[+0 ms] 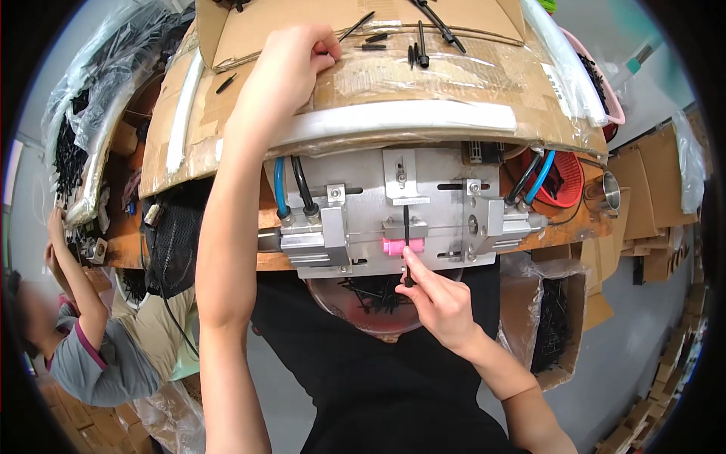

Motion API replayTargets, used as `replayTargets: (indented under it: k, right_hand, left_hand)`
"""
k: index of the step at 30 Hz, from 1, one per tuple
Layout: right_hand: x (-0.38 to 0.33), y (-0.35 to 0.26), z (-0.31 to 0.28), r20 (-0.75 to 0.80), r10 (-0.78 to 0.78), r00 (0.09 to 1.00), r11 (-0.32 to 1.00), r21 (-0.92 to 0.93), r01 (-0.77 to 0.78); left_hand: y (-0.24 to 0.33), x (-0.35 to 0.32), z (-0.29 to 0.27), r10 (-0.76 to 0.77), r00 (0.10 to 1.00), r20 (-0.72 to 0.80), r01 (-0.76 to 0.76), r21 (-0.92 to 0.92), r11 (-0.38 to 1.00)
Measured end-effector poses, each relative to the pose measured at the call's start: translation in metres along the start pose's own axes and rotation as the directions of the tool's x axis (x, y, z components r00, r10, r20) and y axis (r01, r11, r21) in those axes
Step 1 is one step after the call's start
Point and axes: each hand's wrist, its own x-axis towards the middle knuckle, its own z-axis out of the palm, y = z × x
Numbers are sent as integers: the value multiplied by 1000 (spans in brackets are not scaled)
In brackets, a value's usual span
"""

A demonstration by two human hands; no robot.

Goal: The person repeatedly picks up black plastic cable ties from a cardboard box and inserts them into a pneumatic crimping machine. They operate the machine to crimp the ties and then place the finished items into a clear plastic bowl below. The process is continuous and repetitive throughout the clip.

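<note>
My right hand (442, 306) grips the lower end of a thin black rod (407, 221) between thumb and fingers. The rod lies lengthwise over a pink block (393, 247) in the middle of a metal fixture (363, 170), its far end by an upright metal bracket (401, 175). My left hand (291, 68) is up on the cardboard surface (348, 83), fingers pinched together; whatever they hold is too small or hidden to name. Close to it lie short black pieces (372, 47) and longer black rods (423, 45).
Metal cylinders (311, 234) with blue and black hoses flank the fixture. Below it sits a bowl of black rods (378, 299). A red basket (563, 181) and metal cup (603, 194) stand at right, above a box of black parts (552, 325). A co-worker (106, 356) sits at left.
</note>
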Motion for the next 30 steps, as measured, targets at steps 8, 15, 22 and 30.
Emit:
replayTargets:
  k: [8, 15, 22, 30]
  right_hand:
    - [1, -6, -36, -39, 159, 986, 986, 64, -157]
    - [-12, -10, -58, -139, 271, 953, 958, 141, -252]
    - [-1, -15, -71, -170, 233, 957, 966, 155, -208]
    - [190, 7, -108, -41, -512, 858, 716, -571, 400]
  left_hand:
    - [119, -163, 16, -21, 993, -120, 31, 88, 996]
    - [150, -218, 68, -13, 987, 159, -6, 118, 993]
    - [151, -214, 68, -71, 978, 197, 39, 159, 986]
    - [158, -210, 41, -77, 994, 73, 87, -155, 984]
